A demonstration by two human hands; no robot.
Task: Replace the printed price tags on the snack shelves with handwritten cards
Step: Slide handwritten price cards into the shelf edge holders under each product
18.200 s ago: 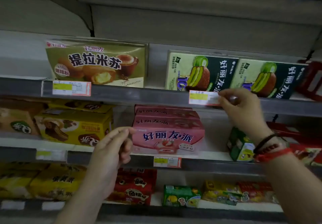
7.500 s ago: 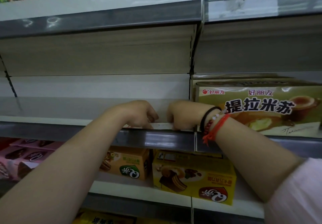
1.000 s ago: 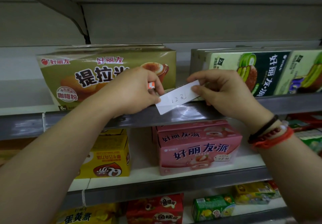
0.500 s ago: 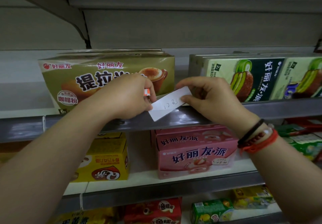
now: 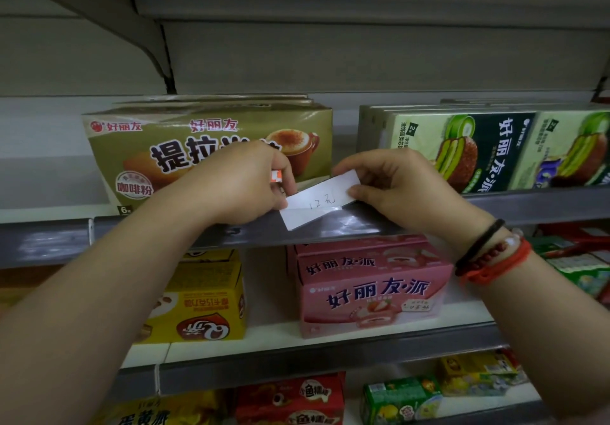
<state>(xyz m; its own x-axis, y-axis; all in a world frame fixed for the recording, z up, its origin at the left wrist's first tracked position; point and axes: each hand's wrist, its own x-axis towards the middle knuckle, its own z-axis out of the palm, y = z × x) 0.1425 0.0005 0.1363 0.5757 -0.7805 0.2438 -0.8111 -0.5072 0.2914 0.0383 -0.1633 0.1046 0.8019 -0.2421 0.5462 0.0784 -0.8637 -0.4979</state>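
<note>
A white handwritten card (image 5: 318, 202) is tilted, its lower left corner tucked behind the clear front of the grey price rail (image 5: 330, 229) on the upper shelf. My left hand (image 5: 246, 182) pinches the card's left end and also holds a small orange-and-white printed tag (image 5: 276, 176) between its fingers. My right hand (image 5: 392, 183) pinches the card's upper right end. Bracelets sit on my right wrist. The card lies between the olive tiramisu box (image 5: 204, 137) and the green pie boxes (image 5: 478, 150).
Below are a yellow box (image 5: 204, 305) and a pink pie box (image 5: 373, 289) on the middle shelf with its own rail (image 5: 330, 362). Red, green and yellow snack packs fill the lowest shelf. A shelf bracket hangs overhead at the left.
The card has sunk a little lower at its left corner into the rail. Both hands have stayed on its ends, drifting slightly down with the view.
</note>
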